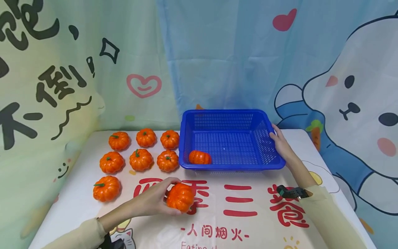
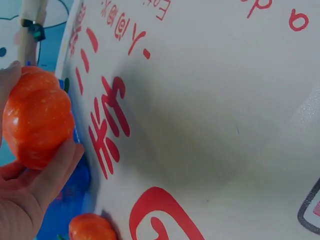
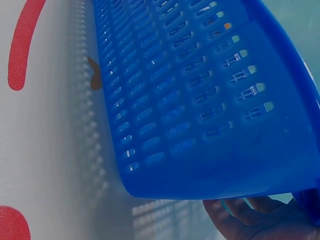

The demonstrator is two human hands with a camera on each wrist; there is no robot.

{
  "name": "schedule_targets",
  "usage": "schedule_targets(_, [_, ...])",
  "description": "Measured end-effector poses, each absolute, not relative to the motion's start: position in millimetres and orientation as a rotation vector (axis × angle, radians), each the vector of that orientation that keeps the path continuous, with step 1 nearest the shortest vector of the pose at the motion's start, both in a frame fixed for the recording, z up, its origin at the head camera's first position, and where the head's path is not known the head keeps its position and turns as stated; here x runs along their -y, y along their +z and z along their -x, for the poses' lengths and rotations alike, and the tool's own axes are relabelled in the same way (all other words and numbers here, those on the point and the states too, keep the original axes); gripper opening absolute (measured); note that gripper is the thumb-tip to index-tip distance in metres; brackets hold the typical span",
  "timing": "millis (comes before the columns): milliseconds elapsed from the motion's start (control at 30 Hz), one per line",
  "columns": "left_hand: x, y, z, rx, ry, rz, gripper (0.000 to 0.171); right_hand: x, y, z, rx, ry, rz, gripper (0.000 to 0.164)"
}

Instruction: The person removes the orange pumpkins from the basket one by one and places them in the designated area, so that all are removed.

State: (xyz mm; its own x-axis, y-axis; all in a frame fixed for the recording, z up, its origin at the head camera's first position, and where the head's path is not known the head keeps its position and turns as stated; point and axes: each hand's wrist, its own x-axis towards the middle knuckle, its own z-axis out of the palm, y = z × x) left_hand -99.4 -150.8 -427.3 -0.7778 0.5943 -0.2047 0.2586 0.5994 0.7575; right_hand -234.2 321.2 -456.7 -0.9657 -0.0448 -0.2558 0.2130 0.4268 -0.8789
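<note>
My left hand (image 1: 155,199) holds a small orange toy pumpkin (image 1: 181,197) between thumb and fingers, over the front middle of the table. In the left wrist view the same ribbed pumpkin (image 2: 39,117) fills the grasp. At the back stands a blue plastic basket (image 1: 230,167) with slotted walls, and one toy pumpkin (image 1: 199,157) lies on its side in the front left corner. My right hand (image 1: 281,144) grips the basket's right rim. From the right wrist, the slotted basket wall (image 3: 210,165) takes up most of the picture, with fingers (image 3: 245,212) below it.
Left of the basket, several more orange pumpkins (image 1: 141,159) with green stems sit in loose rows. A printed cloth with red lettering (image 1: 237,199) covers the white table (image 1: 73,204). Behind hangs a cartoon curtain (image 1: 217,69).
</note>
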Motion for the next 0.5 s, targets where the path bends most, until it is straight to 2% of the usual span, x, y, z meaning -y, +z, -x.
schedule_targets(500, [164,-433,100,-2.455,0.962,-0.640,0.074,-321,-456,234,-2.455,-1.539,-0.159,0.062])
